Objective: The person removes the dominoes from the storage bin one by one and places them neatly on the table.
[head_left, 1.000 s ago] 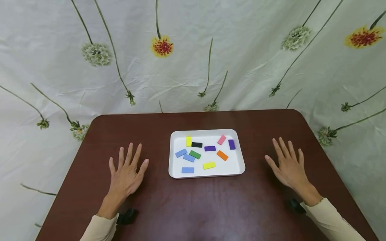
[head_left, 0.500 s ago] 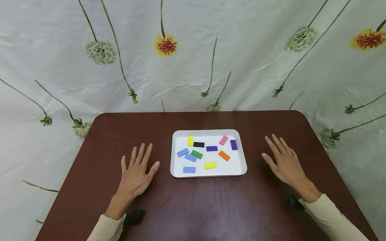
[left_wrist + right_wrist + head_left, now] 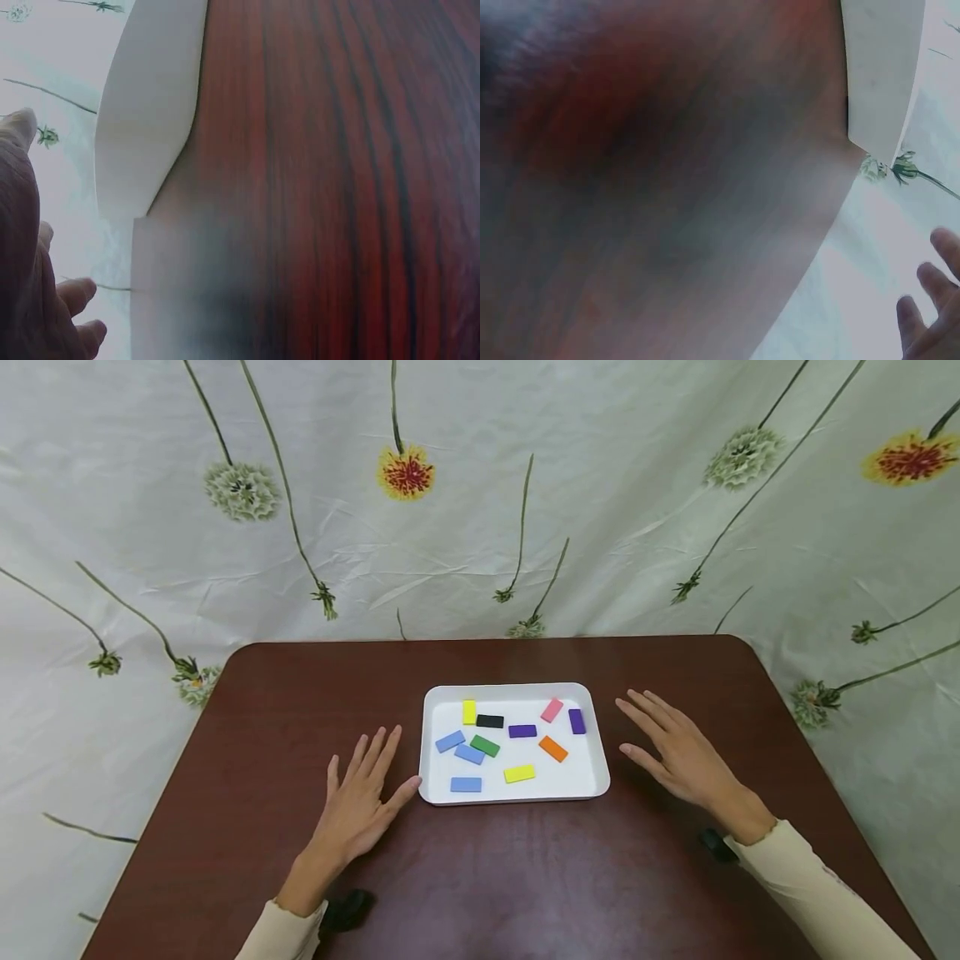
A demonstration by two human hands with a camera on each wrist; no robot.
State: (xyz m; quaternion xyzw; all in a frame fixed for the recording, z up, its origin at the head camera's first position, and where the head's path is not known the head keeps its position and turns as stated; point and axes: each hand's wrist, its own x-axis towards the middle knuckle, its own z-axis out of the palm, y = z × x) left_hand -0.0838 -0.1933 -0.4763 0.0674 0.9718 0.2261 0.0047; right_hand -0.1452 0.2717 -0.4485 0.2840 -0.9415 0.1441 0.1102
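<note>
A white tray (image 3: pixel 558 787) lies on the brown table, holding several small flat blocks. Among them are an orange block (image 3: pixel 553 748), a green block (image 3: pixel 485 745), a black block (image 3: pixel 490 721) and a pink block (image 3: pixel 552 710); blue, yellow and purple ones lie around these. My left hand (image 3: pixel 356 810) is spread just left of the tray, its thumb tip right at the tray's left edge. On the other side my right hand (image 3: pixel 686 760), fingers extended, hovers a short way from the tray's right edge. Neither hand holds anything. In both wrist views the tray's outer wall (image 3: pixel 154 97) shows.
The dark wooden table (image 3: pixel 510 877) has rounded far corners. Behind it hangs a pale cloth (image 3: pixel 465 543) printed with flowers. A dark wrist camera (image 3: pixel 347 910) sits under the left wrist, another dark wrist camera (image 3: pixel 717 846) under the right.
Both hands have moved inward toward the tray, the left hand to the right and the right hand to the left. The tray and its blocks have stayed in place.
</note>
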